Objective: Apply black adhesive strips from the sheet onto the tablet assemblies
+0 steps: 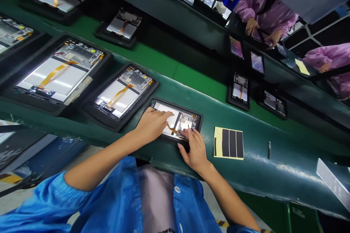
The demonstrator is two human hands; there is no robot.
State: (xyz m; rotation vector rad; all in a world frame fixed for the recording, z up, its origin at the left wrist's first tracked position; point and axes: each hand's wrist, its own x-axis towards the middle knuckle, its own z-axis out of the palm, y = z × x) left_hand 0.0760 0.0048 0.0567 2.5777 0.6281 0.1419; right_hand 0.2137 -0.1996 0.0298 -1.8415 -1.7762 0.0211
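Note:
A tablet with its back off [197, 118] lies in a black holder on the green bench before me. My left hand [153, 124] rests over its silvery battery [164, 107], fingers stretched across it. My right hand [194, 148] reaches over the circuit board end, with its fingers on or just above the board and the thumb spread at the near edge. Between the hands an orange flex cable [171, 129] shows, partly covered. Right of the tablet lies a yellow backing sheet [218, 153] with black adhesive strips. Whether a small strip is under my fingertips I cannot tell.
Several more opened tablets in black holders, such as one [123, 91] and a larger-looking one [62, 72], stand to the left. Others lie on the green conveyor belt [186, 76] beyond. Across it, co-workers in pink sleeves [253, 2] work. A metal piece [332, 182] juts at the right.

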